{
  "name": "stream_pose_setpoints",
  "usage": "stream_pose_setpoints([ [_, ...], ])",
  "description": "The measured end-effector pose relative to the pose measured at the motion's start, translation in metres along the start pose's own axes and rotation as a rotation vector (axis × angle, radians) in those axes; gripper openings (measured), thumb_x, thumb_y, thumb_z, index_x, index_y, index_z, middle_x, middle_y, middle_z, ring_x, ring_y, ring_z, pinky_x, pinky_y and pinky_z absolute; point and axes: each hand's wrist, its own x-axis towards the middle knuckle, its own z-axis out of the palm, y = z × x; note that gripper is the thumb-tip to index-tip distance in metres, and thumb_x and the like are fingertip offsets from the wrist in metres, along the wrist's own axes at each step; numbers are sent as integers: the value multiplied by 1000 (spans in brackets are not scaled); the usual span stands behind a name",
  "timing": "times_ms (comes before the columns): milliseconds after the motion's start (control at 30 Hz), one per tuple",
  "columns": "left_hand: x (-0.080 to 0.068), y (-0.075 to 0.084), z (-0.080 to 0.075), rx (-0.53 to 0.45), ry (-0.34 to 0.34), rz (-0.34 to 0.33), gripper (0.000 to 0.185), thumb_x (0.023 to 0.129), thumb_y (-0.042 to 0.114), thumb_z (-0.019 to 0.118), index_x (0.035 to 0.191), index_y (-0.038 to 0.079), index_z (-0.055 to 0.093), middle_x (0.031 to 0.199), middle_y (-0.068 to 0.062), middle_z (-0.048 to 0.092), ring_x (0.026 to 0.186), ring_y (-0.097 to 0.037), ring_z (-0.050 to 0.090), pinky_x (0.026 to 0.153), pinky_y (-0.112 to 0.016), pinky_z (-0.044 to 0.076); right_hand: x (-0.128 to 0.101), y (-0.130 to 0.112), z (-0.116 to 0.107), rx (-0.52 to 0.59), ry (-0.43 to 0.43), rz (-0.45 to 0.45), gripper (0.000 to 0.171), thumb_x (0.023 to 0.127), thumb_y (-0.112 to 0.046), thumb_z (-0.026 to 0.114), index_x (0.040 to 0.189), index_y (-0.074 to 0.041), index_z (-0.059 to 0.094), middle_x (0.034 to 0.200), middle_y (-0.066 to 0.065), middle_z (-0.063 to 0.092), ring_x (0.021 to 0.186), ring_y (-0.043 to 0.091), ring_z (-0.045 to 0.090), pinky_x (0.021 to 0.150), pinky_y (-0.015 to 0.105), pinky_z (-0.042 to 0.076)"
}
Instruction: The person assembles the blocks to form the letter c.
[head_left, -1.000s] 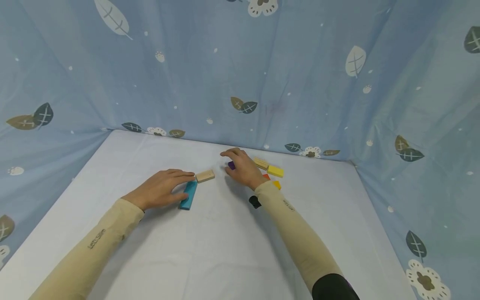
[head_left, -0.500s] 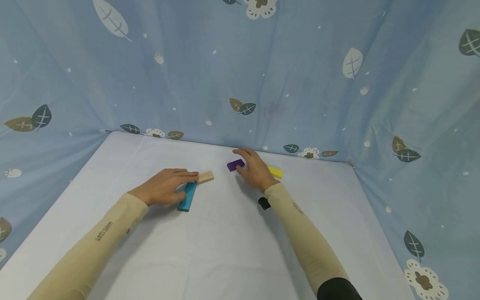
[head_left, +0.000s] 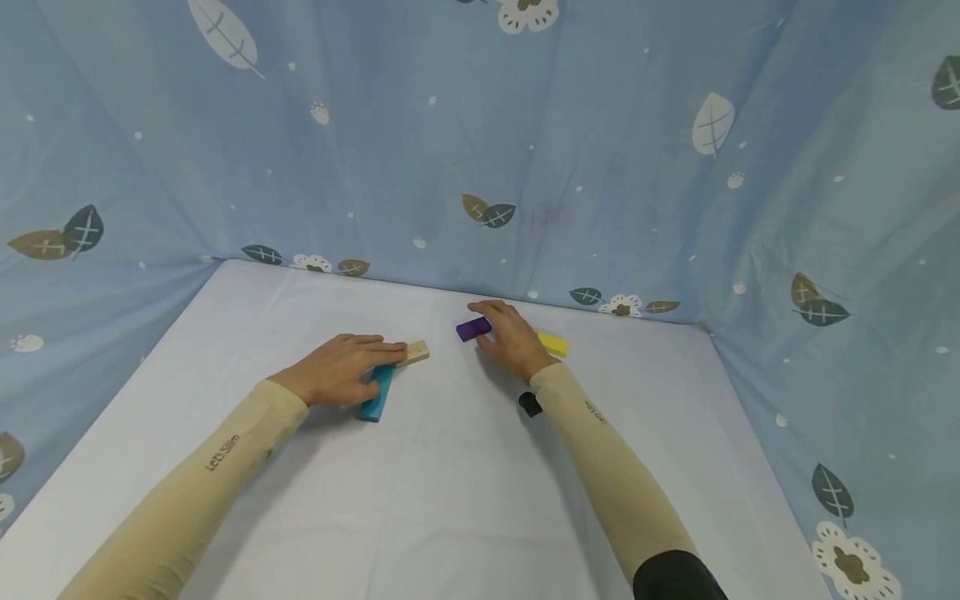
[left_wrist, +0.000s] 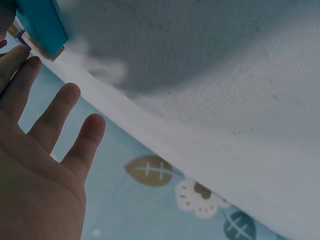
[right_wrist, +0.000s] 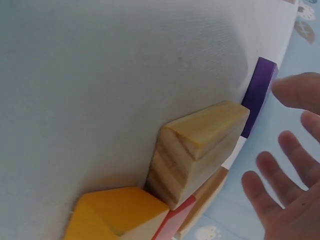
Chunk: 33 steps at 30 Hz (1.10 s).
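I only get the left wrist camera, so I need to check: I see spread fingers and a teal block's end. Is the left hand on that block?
Observer: Yes. In the head view the left hand rests flat on the teal block, with its fingertips on a plain wooden block.
Operator: And the other hand?
Observer: The right hand touches a purple block with its fingertips.
Operator: Anything else nearby?
Observer: A yellow block lies flat just behind the right hand.
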Motion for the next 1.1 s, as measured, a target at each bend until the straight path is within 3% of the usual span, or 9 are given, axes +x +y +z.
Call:
stream_pose_setpoints([
  [433,2,-2,-3,-55,-21,0,62,85,16,57,147,10,55,154,-5,49,139,-44,44,111,-61,35,8,-3,1,-79,-115,28,54,97,-19,67,148,-21,53,151,4,49,137,23,47,114,39,39],
  [1100,3,1,-7,-59,-40,5,62,85,14,58,147,9,55,154,-6,49,138,-46,43,111,-63,35,10,-7,5,-152,-147,4,44,98,-8,64,140,-20,61,134,3,60,123,21,53,109,34,42],
])
